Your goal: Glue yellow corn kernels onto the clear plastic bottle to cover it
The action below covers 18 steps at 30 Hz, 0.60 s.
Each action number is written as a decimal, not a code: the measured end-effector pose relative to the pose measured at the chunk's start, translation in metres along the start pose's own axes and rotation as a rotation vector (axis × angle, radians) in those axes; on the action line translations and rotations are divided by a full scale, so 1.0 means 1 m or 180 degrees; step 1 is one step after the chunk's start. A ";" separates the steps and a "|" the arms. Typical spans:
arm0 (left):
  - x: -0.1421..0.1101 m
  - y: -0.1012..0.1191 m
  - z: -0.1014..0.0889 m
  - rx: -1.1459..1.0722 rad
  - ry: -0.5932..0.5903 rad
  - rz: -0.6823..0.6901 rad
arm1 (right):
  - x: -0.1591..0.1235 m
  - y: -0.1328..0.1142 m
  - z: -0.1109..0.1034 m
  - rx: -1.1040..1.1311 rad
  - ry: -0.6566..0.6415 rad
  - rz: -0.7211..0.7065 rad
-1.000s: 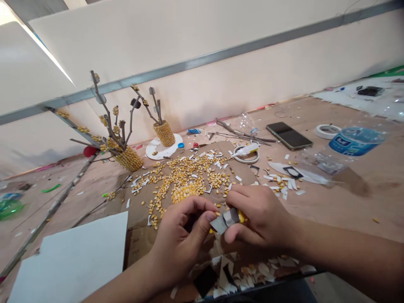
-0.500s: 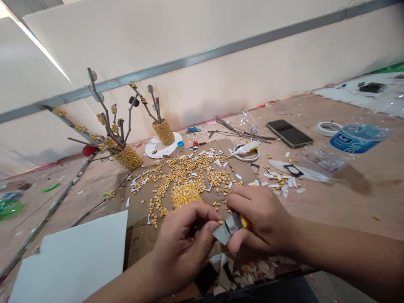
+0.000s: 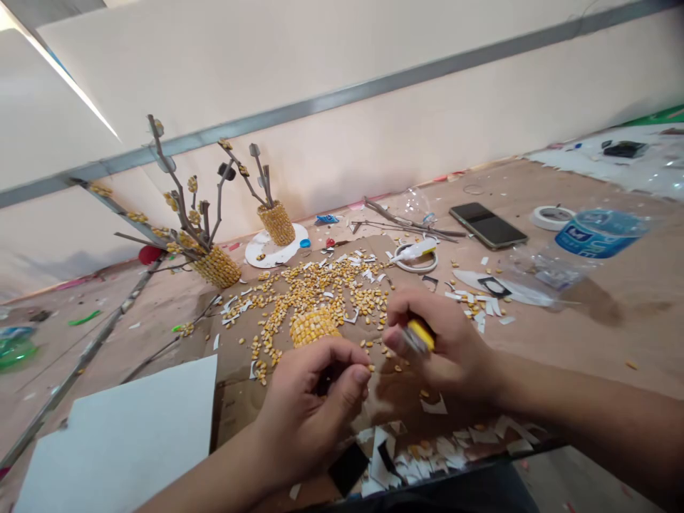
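My left hand (image 3: 307, 406) pinches a corn kernel (image 3: 370, 368) at the tips of its thumb and forefinger. My right hand (image 3: 452, 342) is wrapped round a box cutter (image 3: 421, 333) with a yellow handle; its blade end is blurred. A gap separates the two hands. Just beyond my left hand is a cylinder covered in corn kernels (image 3: 314, 326), its lower part hidden by that hand. Loose corn kernels (image 3: 299, 293) and white scraps lie spread over the cardboard (image 3: 235, 395) behind it.
Two kernel-covered pots, one tipped (image 3: 216, 267) and one upright (image 3: 276, 224), hold twigs at the back left. A white board (image 3: 128, 427) lies front left. Toward the right are a glue tube (image 3: 420, 249), a phone (image 3: 488, 225), a tape roll (image 3: 553, 217) and a plastic bottle (image 3: 601, 231).
My right hand has drawn the box cutter up and away from the kernel, and its blade has turned. My left hand stays nearly in place, still pinching the kernel.
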State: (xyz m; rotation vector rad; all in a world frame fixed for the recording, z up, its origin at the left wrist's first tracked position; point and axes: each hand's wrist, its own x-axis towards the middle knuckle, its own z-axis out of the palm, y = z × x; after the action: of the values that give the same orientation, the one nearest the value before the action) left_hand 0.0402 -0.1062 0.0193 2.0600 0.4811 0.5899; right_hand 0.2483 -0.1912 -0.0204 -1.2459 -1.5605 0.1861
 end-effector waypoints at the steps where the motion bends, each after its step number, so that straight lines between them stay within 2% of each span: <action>1: 0.001 0.000 -0.001 0.0055 0.0022 -0.0021 | -0.002 -0.002 0.002 0.0117 0.0012 -0.0165; 5: 0.008 0.001 -0.006 0.0277 -0.0024 -0.0026 | -0.010 -0.009 0.006 0.0202 0.0067 -0.0592; 11: 0.018 0.003 -0.013 0.0397 -0.0313 -0.0050 | -0.008 -0.013 0.000 -0.0303 -0.0156 -0.1019; 15: 0.022 0.003 -0.013 0.0283 -0.0383 -0.0067 | -0.005 -0.012 0.001 -0.0454 -0.0157 -0.1113; 18: 0.025 -0.004 -0.022 0.0210 -0.0067 0.0016 | 0.004 -0.012 0.001 -0.0380 -0.0149 -0.0903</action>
State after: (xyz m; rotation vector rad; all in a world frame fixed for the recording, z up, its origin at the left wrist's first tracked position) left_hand 0.0478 -0.0760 0.0322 2.1283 0.4890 0.5615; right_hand 0.2408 -0.1933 -0.0104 -1.1019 -1.7905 -0.0619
